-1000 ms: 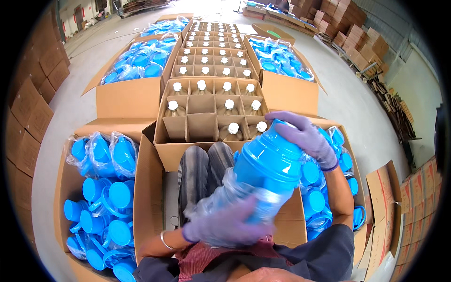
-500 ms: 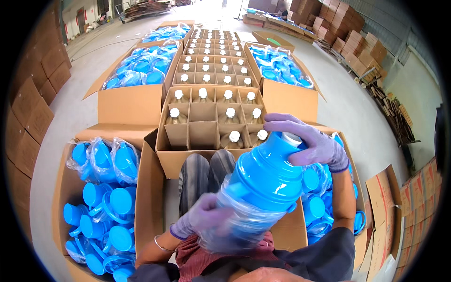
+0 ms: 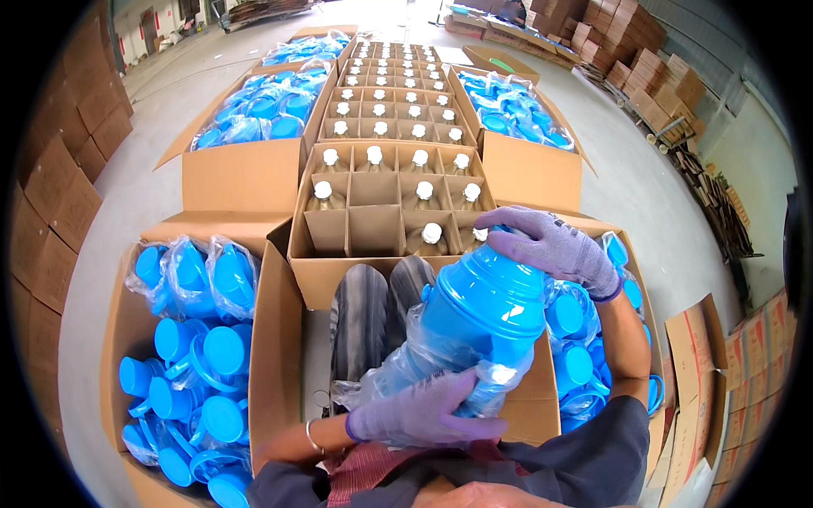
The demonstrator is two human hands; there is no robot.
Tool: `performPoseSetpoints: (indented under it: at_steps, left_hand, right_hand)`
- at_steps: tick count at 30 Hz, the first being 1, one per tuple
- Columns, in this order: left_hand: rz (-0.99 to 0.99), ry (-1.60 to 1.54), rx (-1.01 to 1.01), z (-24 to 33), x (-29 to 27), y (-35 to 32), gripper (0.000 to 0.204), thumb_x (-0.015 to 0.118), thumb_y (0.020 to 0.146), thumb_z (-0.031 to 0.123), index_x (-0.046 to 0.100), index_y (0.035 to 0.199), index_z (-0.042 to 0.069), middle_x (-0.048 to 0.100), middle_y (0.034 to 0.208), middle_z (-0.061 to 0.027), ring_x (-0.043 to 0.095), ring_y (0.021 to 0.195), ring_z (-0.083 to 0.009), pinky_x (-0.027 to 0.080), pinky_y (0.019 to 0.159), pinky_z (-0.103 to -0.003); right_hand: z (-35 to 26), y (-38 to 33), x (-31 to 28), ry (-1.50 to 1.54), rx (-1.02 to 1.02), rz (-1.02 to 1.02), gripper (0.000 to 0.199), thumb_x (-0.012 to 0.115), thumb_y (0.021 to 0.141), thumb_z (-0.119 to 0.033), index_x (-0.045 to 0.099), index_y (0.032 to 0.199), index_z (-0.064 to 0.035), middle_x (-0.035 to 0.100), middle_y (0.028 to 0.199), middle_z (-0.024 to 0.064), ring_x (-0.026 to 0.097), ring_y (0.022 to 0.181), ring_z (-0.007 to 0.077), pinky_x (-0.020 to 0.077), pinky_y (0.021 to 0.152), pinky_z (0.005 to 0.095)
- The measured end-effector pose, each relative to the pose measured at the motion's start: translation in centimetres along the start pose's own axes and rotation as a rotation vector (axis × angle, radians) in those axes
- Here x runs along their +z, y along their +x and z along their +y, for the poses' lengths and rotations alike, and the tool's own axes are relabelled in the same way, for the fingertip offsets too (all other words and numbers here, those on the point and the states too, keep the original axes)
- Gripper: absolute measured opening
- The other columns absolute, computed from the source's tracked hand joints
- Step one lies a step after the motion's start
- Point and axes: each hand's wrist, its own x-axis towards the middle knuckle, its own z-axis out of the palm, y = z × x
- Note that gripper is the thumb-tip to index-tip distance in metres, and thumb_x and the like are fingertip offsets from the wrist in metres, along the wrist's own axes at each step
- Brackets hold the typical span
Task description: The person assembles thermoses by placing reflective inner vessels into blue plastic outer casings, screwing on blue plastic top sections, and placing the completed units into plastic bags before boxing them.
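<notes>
A large blue thermos flask (image 3: 484, 298) leans across my lap, its top pointing up and away from me. My right hand (image 3: 552, 251), in a purple-grey glove, is closed over its neck, and the palm hides the mouth. Clear plastic film (image 3: 500, 381) is bunched around the lower body. My left hand (image 3: 421, 412), gloved the same way, presses its fingers against that film near the base. Just beyond the flask is a divided carton (image 3: 373, 269) holding several bottles with white tops (image 3: 430, 234); some of its cells hold none.
An open carton (image 3: 279, 356) of blue plastic parts with handles (image 3: 227, 349) stands at my left. Another carton with similar parts (image 3: 574, 366) is at my right, partly behind my arm. More cartons stretch away ahead. Stacked brown boxes (image 3: 52, 182) line the left side.
My left hand has moved from the flask's left side round to its near lower side. The flask has turned, and my right hand now covers the white top that showed before.
</notes>
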Motion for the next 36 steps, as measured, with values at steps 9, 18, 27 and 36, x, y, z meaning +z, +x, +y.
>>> performPoseSetpoints:
  at_steps: [9,18,27,36]
  left_hand:
    - [0.233,0.043,0.160,-2.6,-0.1,-0.9,0.018,0.060,0.097,0.009,0.060,0.112,0.001,0.067,0.116,-0.0173,0.064,0.107,-0.0175,0.054,0.086,-0.033]
    - [0.275,0.009,0.071,-9.3,0.0,-5.0,0.051,0.068,0.091,0.012,0.046,0.134,-0.003,0.064,0.118,-0.0199,0.065,0.106,-0.0300,0.051,0.093,-0.042]
    - [0.586,1.167,0.371,0.4,-5.7,-1.5,0.081,0.082,0.072,0.028,0.045,0.137,-0.003,0.053,0.127,-0.0236,0.052,0.120,-0.0444,0.039,0.104,-0.057]
    - [-0.306,1.512,0.765,6.5,0.8,7.1,0.017,0.058,0.082,0.018,0.063,0.098,0.012,0.063,0.103,-0.0098,0.058,0.104,-0.0279,0.038,0.108,-0.044]
  right_hand:
    - [3.2,2.2,1.6,-0.234,-0.186,0.061,0.051,0.068,0.090,-0.027,0.056,0.134,-0.0061,0.063,0.110,0.0142,0.059,0.110,0.0268,0.0458,0.094,0.0362]
    - [2.7,3.4,3.0,0.323,-0.294,0.013,0.044,0.068,0.091,-0.028,0.063,0.128,-0.0063,0.066,0.112,0.0090,0.060,0.106,0.0178,0.0466,0.095,0.0330]
    - [6.4,0.2,-0.2,0.429,-0.427,-0.143,0.089,0.083,0.072,-0.050,0.052,0.139,0.0002,0.061,0.125,0.0144,0.057,0.118,0.0253,0.0433,0.101,0.0389]
    - [0.9,1.5,4.6,0.142,-0.448,0.113,0.045,0.073,0.083,-0.021,0.063,0.123,-0.0032,0.065,0.120,0.0135,0.062,0.110,0.0241,0.0479,0.096,0.0360]
